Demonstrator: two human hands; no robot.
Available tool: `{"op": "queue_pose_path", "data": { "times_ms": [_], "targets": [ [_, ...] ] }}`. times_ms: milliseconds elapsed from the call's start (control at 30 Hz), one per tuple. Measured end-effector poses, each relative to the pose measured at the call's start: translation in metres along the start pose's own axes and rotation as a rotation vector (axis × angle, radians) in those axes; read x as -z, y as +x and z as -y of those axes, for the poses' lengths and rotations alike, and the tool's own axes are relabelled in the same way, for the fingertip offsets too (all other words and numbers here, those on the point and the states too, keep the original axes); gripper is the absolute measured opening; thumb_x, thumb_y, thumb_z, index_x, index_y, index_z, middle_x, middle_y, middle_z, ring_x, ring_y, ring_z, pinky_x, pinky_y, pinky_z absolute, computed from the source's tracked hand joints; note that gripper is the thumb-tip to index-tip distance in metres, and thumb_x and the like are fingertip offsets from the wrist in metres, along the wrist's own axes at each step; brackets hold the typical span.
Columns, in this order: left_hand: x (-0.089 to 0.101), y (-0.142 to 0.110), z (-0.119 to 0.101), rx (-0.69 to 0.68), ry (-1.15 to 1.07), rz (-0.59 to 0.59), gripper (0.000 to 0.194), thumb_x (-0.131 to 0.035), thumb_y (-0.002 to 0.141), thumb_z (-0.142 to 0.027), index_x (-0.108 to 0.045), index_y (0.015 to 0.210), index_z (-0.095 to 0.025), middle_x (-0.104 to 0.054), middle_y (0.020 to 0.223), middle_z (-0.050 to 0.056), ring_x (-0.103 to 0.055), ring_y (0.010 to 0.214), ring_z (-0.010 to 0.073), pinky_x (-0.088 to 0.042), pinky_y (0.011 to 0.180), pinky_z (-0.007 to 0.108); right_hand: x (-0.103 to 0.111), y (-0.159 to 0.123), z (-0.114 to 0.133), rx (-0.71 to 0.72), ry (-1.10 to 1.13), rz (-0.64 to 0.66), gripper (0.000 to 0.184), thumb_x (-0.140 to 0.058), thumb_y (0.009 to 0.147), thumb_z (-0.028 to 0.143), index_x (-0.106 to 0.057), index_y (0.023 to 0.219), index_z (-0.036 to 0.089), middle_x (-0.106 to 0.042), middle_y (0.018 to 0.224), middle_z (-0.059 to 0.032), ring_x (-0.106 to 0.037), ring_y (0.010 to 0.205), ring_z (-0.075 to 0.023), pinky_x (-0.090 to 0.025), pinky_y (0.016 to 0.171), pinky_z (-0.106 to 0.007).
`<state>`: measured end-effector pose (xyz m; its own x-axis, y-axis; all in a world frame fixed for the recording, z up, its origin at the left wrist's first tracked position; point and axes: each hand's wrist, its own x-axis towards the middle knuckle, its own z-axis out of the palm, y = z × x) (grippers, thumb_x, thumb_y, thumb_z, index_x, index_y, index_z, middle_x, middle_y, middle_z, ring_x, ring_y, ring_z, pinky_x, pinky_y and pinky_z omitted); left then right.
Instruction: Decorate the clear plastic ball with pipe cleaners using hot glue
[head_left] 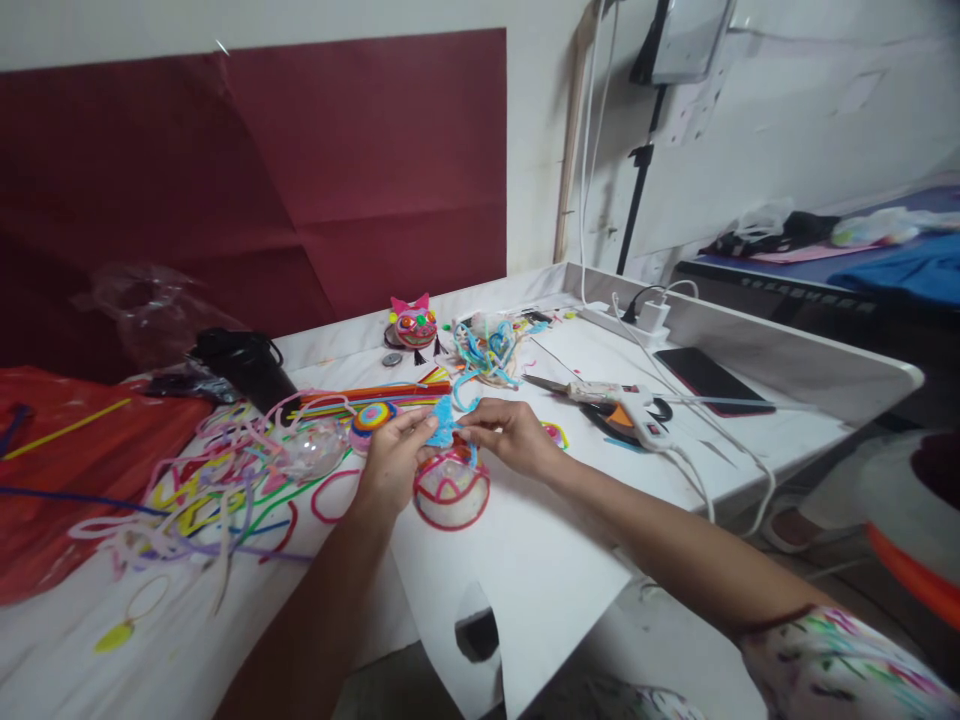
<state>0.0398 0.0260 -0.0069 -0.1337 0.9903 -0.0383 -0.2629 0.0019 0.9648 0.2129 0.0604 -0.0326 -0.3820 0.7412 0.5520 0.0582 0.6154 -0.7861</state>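
Between my hands is a small fuzzy blue piece [443,424], roughly triangular. My left hand [391,460] pinches its left side between thumb and fingers. Against its right edge, the fingers of my right hand [511,436] are closed on a thin blue pipe cleaner [473,455], whose end hangs below them. Just under both hands sits a rounded, pale see-through form [450,512] edged with red pipe cleaner in a zigzag; its top is partly hidden. A disc of coiled rainbow rings [373,418] lies beside my left hand.
Loose pipe cleaners [225,500] spread across the left. A pink-eared cat-like figure [413,322] stands at the back near a blue tangle [487,345]. On the right are scissors [555,386], a corded glue gun [637,412] and a phone [712,381]. White paper [547,580] overhangs the front edge.
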Motion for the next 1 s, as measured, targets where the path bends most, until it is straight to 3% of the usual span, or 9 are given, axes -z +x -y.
{"op": "queue_pose_path", "data": {
  "times_ms": [233,333,467,567,733,867,1000],
  "targets": [
    [0.003,0.002,0.0,0.021,-0.053,0.044,0.027,-0.083,0.06,-0.022,-0.071,0.082,-0.012,-0.072,0.075,0.004,-0.068,0.07,0.0173,-0.055,0.067,0.029,0.009,0.001,0.001,0.717,-0.767,-0.036,0.024,-0.048,0.097,0.017,-0.07,0.089,0.014,-0.063,0.071,-0.0063,-0.049,0.066,-0.0162,-0.037,0.059,-0.03],
    [0.003,0.003,0.001,0.031,-0.077,0.057,0.024,-0.082,0.061,-0.021,-0.07,0.08,-0.013,-0.071,0.073,0.004,-0.068,0.071,0.0176,-0.056,0.068,0.029,0.01,0.002,0.003,0.897,-0.988,-0.031,0.025,-0.05,0.095,0.012,-0.068,0.078,0.014,-0.06,0.067,-0.0047,-0.045,0.064,-0.0164,-0.032,0.058,-0.033],
    [0.004,0.003,0.003,0.035,-0.1,0.062,0.018,-0.081,0.063,-0.019,-0.069,0.075,-0.015,-0.072,0.075,0.005,-0.069,0.075,0.0181,-0.056,0.069,0.028,0.008,0.003,0.001,0.996,-1.053,-0.022,0.026,-0.051,0.094,0.011,-0.067,0.075,0.014,-0.06,0.07,-0.0053,-0.044,0.064,-0.0164,-0.031,0.058,-0.033],
    [0.003,0.003,0.003,0.016,-0.11,0.049,0.021,-0.083,0.061,-0.02,-0.07,0.076,-0.016,-0.073,0.077,0.005,-0.069,0.076,0.0184,-0.056,0.068,0.028,0.004,0.003,-0.004,0.897,-0.96,-0.057,0.02,-0.052,0.094,0.013,-0.069,0.086,0.013,-0.064,0.071,-0.0063,-0.047,0.065,-0.0173,-0.034,0.057,-0.033],
    [0.002,0.003,0.003,-0.034,-0.11,0.041,0.027,-0.084,0.059,-0.025,-0.07,0.08,-0.015,-0.074,0.079,0.005,-0.069,0.076,0.0188,-0.055,0.071,0.029,-0.004,0.002,-0.003,0.547,-0.434,-0.074,0.019,-0.055,0.094,0.023,-0.072,0.089,0.016,-0.07,0.08,-0.0085,-0.06,0.073,-0.0174,-0.047,0.066,-0.031],
    [0.001,0.002,0.003,-0.068,-0.103,0.021,0.034,-0.086,0.055,-0.028,-0.071,0.084,-0.016,-0.074,0.077,0.004,-0.07,0.076,0.0193,-0.055,0.07,0.029,-0.006,0.003,0.006,0.141,-0.042,0.035,0.027,-0.062,0.089,0.038,-0.075,0.081,0.017,-0.071,0.079,-0.0076,-0.064,0.072,-0.0165,-0.048,0.067,-0.029],
    [0.0,-0.001,0.001,-0.093,-0.088,0.012,0.041,-0.087,0.053,-0.03,-0.071,0.087,-0.014,-0.074,0.074,0.004,-0.07,0.074,0.0197,-0.055,0.068,0.029,-0.005,0.009,0.008,-0.319,0.341,0.102,0.037,-0.076,0.07,0.052,-0.075,0.075,0.015,-0.07,0.068,-0.0034,-0.059,0.059,-0.0127,-0.045,0.059,-0.026]
  ]
}}
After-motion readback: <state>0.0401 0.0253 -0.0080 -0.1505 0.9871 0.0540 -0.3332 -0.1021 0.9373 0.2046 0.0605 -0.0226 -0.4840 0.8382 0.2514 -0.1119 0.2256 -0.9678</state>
